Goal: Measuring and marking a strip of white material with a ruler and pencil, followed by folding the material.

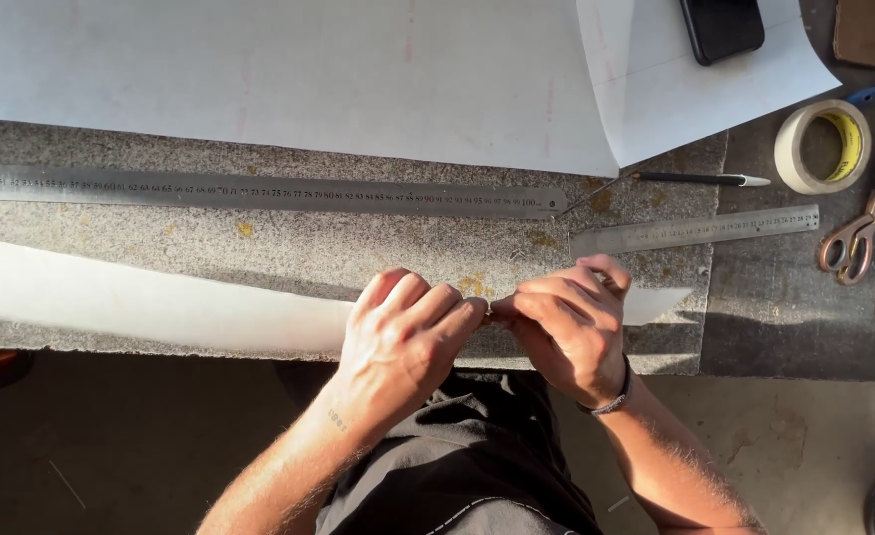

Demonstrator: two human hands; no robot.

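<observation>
Both hands (492, 332) pinch paper strip (160, 302) | long axis left-right

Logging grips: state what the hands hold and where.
Left hand and right hand together pinch the long white paper strip at its near edge, toward its right end.

Bare grey work surface (338, 248) lies open between the long steel ruler (259, 190) and the white paper strip (140, 302). Both hands (408, 337) (566, 327) crowd the near edge. To the right, short ruler (695, 230), pen (700, 179), tape roll (822, 146) and scissors (869, 213) obstruct passage; large sheets (289, 69) cover the far side.
</observation>
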